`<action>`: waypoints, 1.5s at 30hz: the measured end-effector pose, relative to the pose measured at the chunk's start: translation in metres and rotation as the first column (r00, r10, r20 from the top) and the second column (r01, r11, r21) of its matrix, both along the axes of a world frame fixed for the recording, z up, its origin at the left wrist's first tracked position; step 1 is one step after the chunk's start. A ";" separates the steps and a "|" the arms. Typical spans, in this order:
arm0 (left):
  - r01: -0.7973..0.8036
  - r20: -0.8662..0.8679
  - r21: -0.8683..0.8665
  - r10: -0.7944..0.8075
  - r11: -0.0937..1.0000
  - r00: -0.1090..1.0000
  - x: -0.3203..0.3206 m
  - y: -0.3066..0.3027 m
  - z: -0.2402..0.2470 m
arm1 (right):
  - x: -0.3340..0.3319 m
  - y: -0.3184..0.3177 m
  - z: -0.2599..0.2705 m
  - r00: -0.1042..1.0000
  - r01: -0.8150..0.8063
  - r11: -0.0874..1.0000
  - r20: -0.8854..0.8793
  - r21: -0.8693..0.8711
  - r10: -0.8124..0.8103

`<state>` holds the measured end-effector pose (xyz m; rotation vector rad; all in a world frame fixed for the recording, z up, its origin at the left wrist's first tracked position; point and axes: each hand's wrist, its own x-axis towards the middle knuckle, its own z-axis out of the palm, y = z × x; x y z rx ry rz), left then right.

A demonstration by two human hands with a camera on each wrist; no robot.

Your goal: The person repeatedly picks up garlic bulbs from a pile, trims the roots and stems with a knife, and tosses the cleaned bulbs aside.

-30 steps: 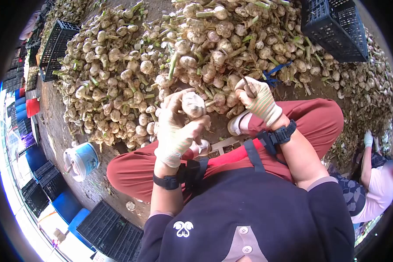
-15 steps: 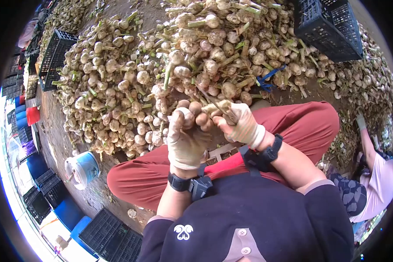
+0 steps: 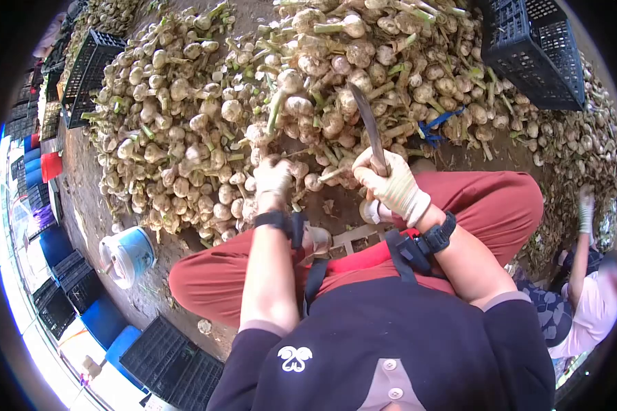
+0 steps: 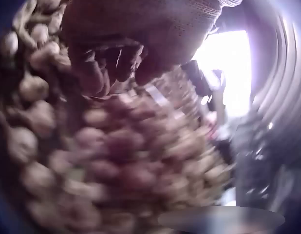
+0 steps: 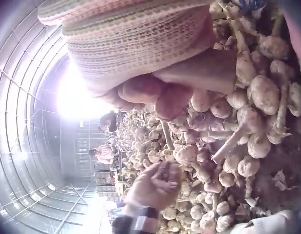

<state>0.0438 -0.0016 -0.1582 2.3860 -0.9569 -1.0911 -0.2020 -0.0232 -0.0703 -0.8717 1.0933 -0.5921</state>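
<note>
A curved knife (image 3: 369,122) points up and away from my gloved right hand (image 3: 393,185), whose fingers grip its lower end. In the right wrist view the fingers (image 5: 143,90) curl beneath a striped knit cuff. My left hand (image 3: 273,177), also gloved, is over the near edge of a heap of garlic bulbs (image 3: 185,164). Its fingers bend loosely downward, with a gap between the fingertips in the left wrist view; no bulb shows between them. Whitish papery bits (image 4: 136,56) show there. Beside the right hand lie bulbs with long stems (image 5: 228,141).
Black crates (image 3: 536,55) stand at the far right and the far left. A white and blue bucket (image 3: 127,257) is to the left. Blue twine (image 3: 432,127) lies on the heap. Another person (image 3: 593,294) sits at the right edge.
Half a second ago both hands were together at a garlic bulb, the knife against its stem. Now the hands are apart: the left has moved forward to the heap, the right back with the knife raised.
</note>
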 end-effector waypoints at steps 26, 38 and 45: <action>0.383 -0.121 -0.509 -0.505 0.771 0.855 -0.075 0.025 0.163 | -0.025 0.000 0.044 0.850 -0.490 0.545 -0.511 -0.680 0.127; 0.369 -0.480 -0.681 -0.766 0.632 0.427 -0.073 0.043 0.198 | -0.044 -0.024 -0.034 0.798 -0.457 0.617 -0.602 -0.640 -0.034; -0.458 -0.916 -0.348 -0.191 0.818 0.353 -0.073 0.025 0.180 | -0.024 -0.003 0.004 0.976 -0.180 0.896 -0.190 -0.405 0.110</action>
